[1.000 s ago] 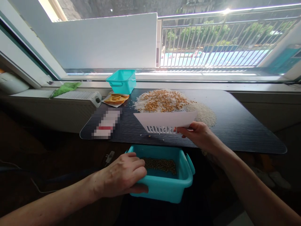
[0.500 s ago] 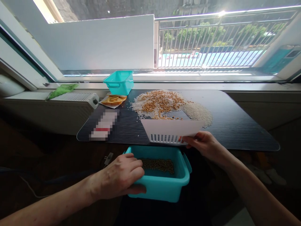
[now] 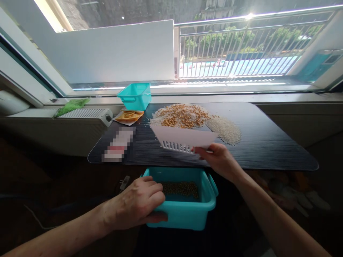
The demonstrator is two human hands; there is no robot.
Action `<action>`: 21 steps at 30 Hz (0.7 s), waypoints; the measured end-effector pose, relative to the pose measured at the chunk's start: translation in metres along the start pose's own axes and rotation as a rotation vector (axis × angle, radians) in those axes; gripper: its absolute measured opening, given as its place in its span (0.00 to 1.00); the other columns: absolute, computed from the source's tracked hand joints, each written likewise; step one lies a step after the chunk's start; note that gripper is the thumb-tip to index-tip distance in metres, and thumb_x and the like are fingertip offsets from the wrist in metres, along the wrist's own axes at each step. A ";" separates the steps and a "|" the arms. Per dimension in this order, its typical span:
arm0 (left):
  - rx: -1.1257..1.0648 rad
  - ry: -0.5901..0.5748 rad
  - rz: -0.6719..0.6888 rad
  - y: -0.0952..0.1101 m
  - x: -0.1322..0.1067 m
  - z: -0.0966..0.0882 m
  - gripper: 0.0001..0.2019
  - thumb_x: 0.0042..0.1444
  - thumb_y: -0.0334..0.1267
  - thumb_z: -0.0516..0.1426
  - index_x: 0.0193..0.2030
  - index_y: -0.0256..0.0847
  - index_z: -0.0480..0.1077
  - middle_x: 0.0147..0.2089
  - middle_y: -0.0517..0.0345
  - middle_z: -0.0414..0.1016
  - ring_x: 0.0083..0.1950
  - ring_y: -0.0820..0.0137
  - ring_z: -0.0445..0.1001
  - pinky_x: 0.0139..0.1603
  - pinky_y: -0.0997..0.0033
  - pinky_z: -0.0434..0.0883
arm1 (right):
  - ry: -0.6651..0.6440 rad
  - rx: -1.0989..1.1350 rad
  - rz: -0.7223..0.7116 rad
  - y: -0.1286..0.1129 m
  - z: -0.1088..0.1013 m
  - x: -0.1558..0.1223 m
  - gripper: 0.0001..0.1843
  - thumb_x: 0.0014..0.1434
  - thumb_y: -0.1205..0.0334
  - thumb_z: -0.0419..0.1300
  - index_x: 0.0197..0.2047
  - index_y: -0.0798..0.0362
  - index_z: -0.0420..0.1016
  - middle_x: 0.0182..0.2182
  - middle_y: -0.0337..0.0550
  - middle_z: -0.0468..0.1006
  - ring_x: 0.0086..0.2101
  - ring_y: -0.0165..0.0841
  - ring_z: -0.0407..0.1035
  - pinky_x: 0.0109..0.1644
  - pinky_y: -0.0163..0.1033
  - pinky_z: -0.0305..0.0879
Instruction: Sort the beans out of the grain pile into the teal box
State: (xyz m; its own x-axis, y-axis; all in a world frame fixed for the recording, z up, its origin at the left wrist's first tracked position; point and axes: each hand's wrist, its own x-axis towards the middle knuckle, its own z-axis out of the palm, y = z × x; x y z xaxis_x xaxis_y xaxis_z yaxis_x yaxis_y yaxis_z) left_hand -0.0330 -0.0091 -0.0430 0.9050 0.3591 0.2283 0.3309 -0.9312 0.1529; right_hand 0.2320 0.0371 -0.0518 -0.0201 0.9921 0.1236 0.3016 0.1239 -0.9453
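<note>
White slotted scoop (image 3: 184, 140), pinched in the right hand (image 3: 218, 160), hides the near edge of the soybean pile (image 3: 183, 116); left hand (image 3: 139, 205) clasps the teal bin (image 3: 187, 210).

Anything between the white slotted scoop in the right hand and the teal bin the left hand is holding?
Nothing visible. Only a bare strip of black mat and its near edge lie between the white slotted scoop and the teal bin. The left hand grips the bin's left rim.
</note>
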 end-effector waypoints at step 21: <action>-0.034 0.010 -0.005 0.002 0.012 0.001 0.11 0.63 0.42 0.52 0.32 0.39 0.62 0.27 0.61 0.65 0.27 0.71 0.63 0.32 0.68 0.60 | 0.282 -0.130 0.127 0.045 -0.118 0.005 0.14 0.47 0.49 0.65 0.30 0.52 0.79 0.27 0.40 0.79 0.26 0.31 0.70 0.31 0.37 0.71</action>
State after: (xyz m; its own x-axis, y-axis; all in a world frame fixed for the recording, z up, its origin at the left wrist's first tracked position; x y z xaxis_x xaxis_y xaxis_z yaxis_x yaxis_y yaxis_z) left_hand -0.0211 -0.0067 -0.0411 0.9006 0.3647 0.2365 0.3261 -0.9266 0.1871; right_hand 0.3579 0.0452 -0.0578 0.2843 0.9532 0.1027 0.4041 -0.0220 -0.9144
